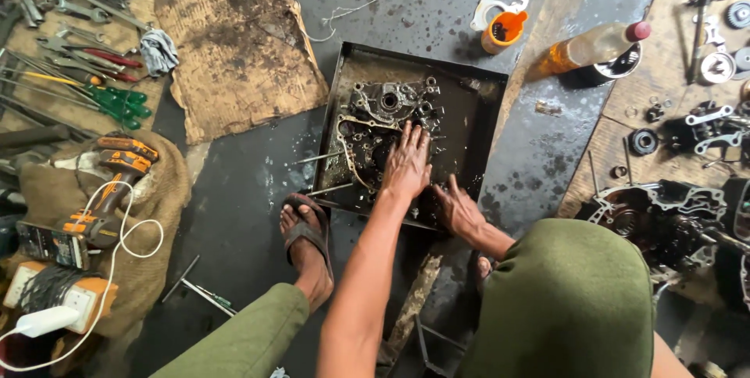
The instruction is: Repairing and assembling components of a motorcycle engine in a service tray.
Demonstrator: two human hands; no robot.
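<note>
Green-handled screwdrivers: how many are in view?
2 that I can make out, lying side by side among the tools at the left: green-handled screwdrivers. The tool pile may hide others.

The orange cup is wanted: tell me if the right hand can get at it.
Probably yes: the right hand rests in the tray, the orange cup stands beyond its far rim, nothing tall between.

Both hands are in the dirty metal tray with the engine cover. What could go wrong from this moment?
1. The left hand presses flat on the oily engine cover; it might slip onto sharp edges.
2. The right hand rests at the tray rim near the foot in a sandal; splashed liquid could make the wet floor slippery.
3. The tilted bottle and the orange cup stand close; a bumped tray could tip them.
</note>
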